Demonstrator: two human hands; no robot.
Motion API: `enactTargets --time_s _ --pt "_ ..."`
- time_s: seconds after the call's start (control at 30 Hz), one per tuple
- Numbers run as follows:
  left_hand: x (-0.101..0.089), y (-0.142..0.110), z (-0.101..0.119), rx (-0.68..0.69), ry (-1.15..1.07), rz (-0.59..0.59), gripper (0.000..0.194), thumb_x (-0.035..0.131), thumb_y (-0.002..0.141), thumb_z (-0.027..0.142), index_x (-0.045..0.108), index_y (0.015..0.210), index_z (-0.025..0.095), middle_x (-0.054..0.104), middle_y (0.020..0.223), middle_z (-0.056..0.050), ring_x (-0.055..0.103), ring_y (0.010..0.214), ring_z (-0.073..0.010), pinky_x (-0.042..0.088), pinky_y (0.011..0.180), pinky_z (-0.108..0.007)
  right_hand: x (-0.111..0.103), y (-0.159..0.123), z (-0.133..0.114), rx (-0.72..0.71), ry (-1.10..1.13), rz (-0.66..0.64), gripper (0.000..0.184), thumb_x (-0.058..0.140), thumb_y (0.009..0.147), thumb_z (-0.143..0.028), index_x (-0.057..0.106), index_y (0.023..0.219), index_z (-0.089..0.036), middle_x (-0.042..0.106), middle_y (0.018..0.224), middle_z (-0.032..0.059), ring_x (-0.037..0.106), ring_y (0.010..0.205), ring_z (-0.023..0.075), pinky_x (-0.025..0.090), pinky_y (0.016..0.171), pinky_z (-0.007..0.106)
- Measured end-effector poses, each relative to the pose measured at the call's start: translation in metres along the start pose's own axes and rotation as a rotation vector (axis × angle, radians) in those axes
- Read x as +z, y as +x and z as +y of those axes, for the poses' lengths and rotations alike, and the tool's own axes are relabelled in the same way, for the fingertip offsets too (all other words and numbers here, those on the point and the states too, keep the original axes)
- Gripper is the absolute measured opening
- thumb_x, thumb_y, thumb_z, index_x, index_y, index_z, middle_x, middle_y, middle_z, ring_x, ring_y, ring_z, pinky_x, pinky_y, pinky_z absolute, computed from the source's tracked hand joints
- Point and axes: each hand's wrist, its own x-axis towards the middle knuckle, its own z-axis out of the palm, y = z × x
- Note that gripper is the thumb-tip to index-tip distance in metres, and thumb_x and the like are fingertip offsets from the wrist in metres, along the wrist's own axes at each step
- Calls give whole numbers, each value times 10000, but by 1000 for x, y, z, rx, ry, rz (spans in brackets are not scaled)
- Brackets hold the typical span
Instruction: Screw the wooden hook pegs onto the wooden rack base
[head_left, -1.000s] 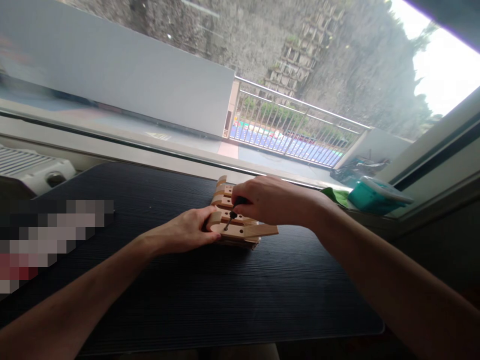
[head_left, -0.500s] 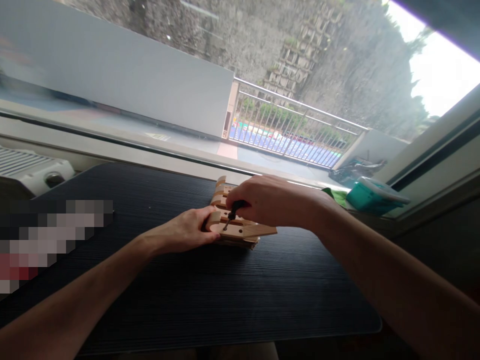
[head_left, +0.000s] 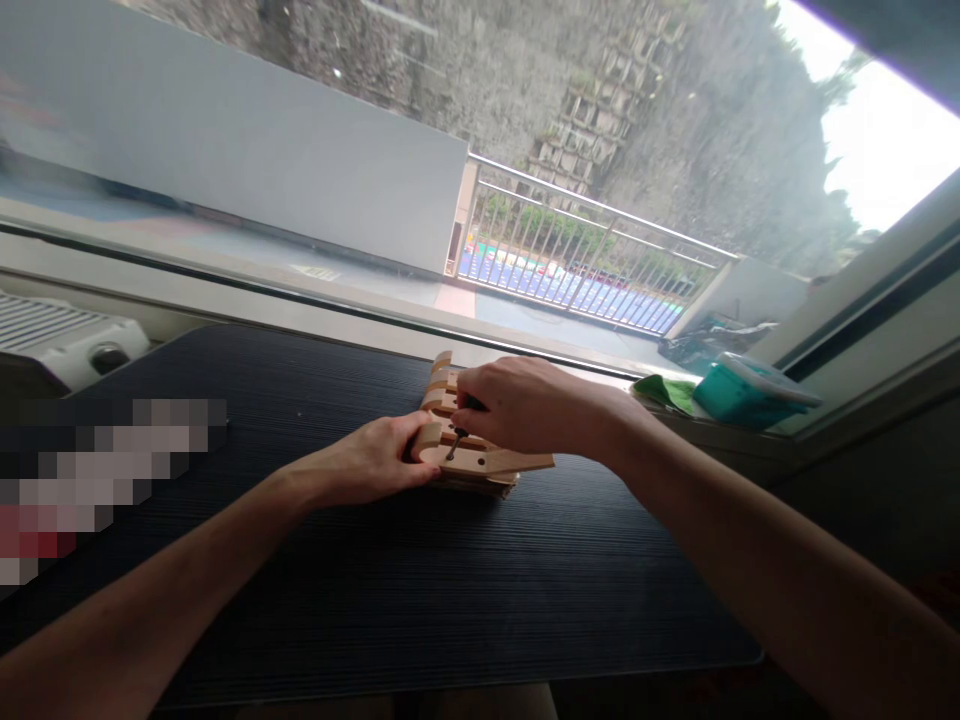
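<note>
On the dark table [head_left: 480, 600], several pale wooden pieces [head_left: 517, 461] with curved left ends stand side by side as one block. The nearest piece has round dark holes in its top. My left hand [head_left: 379, 455] grips the block's left end, thumb at the near side and fingers toward the back. Closed around a dark-handled screwdriver [head_left: 457, 437], my right hand [head_left: 525, 400] is above the block. The screwdriver leans, its tip at the left hole of the nearest piece. My right hand hides part of the farther pieces. A rough brown layer shows under the block.
A window with a pale sill [head_left: 360, 318] runs behind the table. A green cloth [head_left: 664, 394] and a teal lidded box [head_left: 750, 390] lie at the right. A white ridged appliance [head_left: 67, 340] stands at the left. A blurred-out patch covers the table's left edge.
My right hand has turned slightly at the wrist and its forearm has lowered, uncovering more of the green cloth. The screwdriver tip stays at the same hole; my left hand has not moved.
</note>
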Motion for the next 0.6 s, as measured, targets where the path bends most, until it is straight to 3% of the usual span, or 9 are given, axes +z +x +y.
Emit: enactTargets --time_s 0.17,0.3,0.4,0.6 --pt "-1 0 0 -15 19 -5 283 566 762 443 557 933 218 632 875 2 597 795 -197 420 696 -269 -12 -4 0 -8 39 -24 268 564 802 -277 708 1023 -233 681 788 15 493 626 106 288 576 229" --pt "-1 -1 -1 -28 22 -4 284 562 764 452 560 930 221 632 843 9 595 769 -193 415 671 -264 -17 -6 0 -41 53 -54 261 529 804 -184 732 957 -243 685 807 0 475 625 92 291 590 230" --pt "-1 -1 0 -21 -1 1 303 567 756 445 574 960 221 636 846 9 596 774 -192 415 674 -259 -13 -5 2 -93 66 -28 249 518 819 -188 725 953 -215 678 794 7 454 603 88 287 587 233" --pt "-1 -1 2 -27 3 0 296 574 746 438 583 941 217 637 814 14 592 747 -188 416 663 -259 -6 -3 4 -58 55 -9 212 501 861 -233 701 919 -198 659 743 7 434 569 85 281 573 230"
